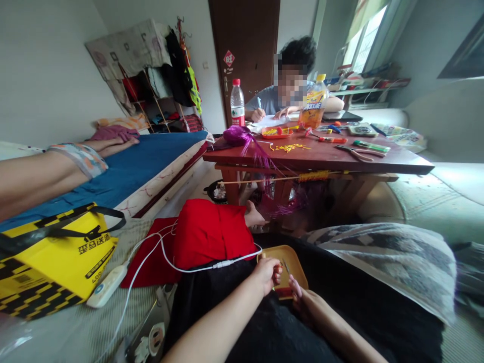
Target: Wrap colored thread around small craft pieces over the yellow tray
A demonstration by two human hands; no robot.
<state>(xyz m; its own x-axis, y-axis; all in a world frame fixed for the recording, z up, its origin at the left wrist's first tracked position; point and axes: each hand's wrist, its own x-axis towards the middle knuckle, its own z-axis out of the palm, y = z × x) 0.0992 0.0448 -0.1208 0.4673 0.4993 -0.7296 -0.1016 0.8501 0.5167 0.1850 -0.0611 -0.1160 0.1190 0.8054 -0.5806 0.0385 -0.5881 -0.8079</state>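
On my lap lies a yellow-brown tray [300, 267], with both my hands over its near part. My left hand [267, 275] is closed in a pinch. Whatever sits between its fingers is too small to make out. Close beside it on the right, my right hand [298, 294] is closed around a slim metal-tipped tool [286, 268]. The tool's tip points up and left, close to the left fingers. Its exact kind is not clear, since the hand covers most of it.
A red-brown table [257, 156] ahead holds pliers [355, 153], yellow sticks [289, 147], purple strands [242, 136] and bottles. Behind it a person [260, 106] writes. A white cable [204, 269] crosses red cloth [215, 232]. Left are a yellow bag [56, 257] and another person's legs [49, 171].
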